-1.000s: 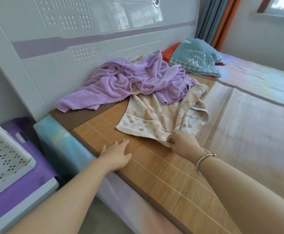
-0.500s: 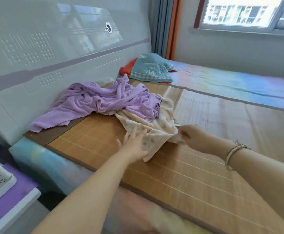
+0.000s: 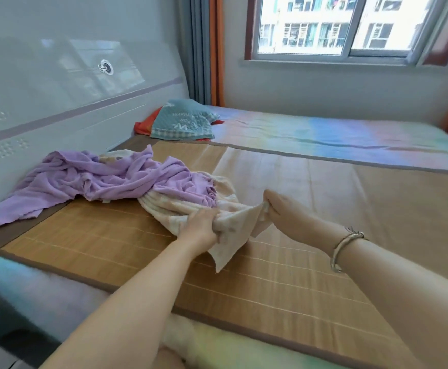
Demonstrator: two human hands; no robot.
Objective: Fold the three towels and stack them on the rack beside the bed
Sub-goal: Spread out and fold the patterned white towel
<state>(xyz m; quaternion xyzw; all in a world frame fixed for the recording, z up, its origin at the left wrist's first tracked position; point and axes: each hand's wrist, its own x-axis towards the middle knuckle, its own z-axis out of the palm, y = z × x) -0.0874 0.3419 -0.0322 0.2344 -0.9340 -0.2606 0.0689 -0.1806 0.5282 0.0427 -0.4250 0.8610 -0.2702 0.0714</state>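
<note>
— What borders the work area?

— The bamboo mat [image 3: 284, 275] runs to a dark-bound near edge, where the mattress side drops away toward the person. The white headboard [image 3: 65, 107] walls off the left. Beyond the hands the mat lies bare and flat as far as a dark seam, with a pastel sheet [image 3: 337, 134] stretching on toward the wall under the window [image 3: 345, 25].

— And the towels?

— A purple towel [image 3: 105, 179] sprawls crumpled against the headboard, one end trailing onto the mat's dark border at far left. A cream patterned towel [image 3: 180, 209] lies partly beneath it and reaches out toward the hands.

— Who holds what?

— Both hands hold the cream towel. The left hand [image 3: 201, 227] has its fingers curled into a bunched fold, knuckles up. The right hand [image 3: 284, 211], a bangle [image 3: 344, 249] on its wrist, pinches the cloth's edge just beside it; a short span of towel is drawn between the two, and a loose corner hangs down to the mat below the left hand.

— Anything else on the bed?

— A teal pillow [image 3: 183, 121] over something red, well apart, at the headboard's far end.
</note>
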